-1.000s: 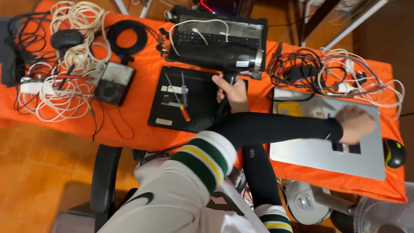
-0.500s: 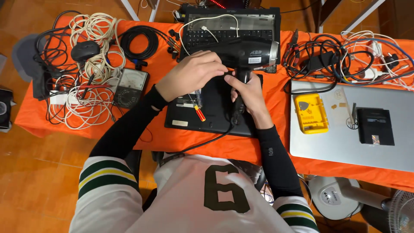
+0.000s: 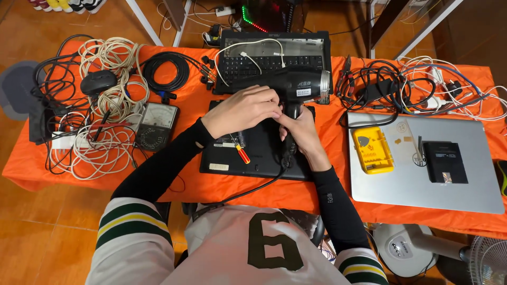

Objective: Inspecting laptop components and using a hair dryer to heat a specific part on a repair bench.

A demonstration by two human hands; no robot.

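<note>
Orange-draped worktop (image 3: 327, 192) cluttered with cables. Am holding black hair dryer (image 3: 288, 84) over black laptop base (image 3: 253, 153): right hand (image 3: 298, 129) wrapping handle, left hand (image 3: 243, 108) pinching at handle joint. Judging inspection step; next move needs red-handled screwdriver (image 3: 242, 153).

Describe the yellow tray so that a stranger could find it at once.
Start at the orange table and find the silver laptop lying shut on its right side. The yellow tray sits on the lid's left end, beside a black box. It is the only yellow thing there, a small upright rectangle holding small parts.
</note>
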